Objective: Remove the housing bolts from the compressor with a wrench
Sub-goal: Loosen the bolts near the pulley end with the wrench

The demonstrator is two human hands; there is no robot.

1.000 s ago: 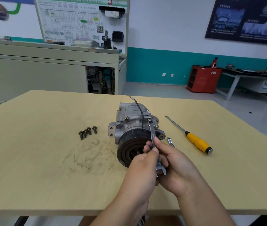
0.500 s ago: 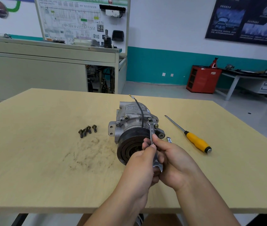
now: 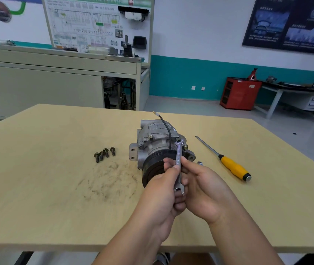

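Note:
A grey metal compressor (image 3: 156,138) with a black pulley facing me lies in the middle of the wooden table (image 3: 37,188). A small silver wrench (image 3: 178,159) stands nearly upright, its top end on a housing bolt (image 3: 178,140) at the compressor's upper right. My left hand (image 3: 163,190) and my right hand (image 3: 204,188) both pinch the wrench's shaft in front of the pulley. Several removed bolts (image 3: 104,153) lie in a cluster to the left of the compressor.
A yellow-handled screwdriver (image 3: 229,163) lies on the table to the right. A small metal piece (image 3: 200,163) sits just right of the compressor. Dirty smudges mark the table at front left. A cabinet, a red box and a workbench stand beyond the table.
The wrench has tilted slightly, its lower end moving a little with both hands closer to the pulley. The compressor and the loose bolts have not moved.

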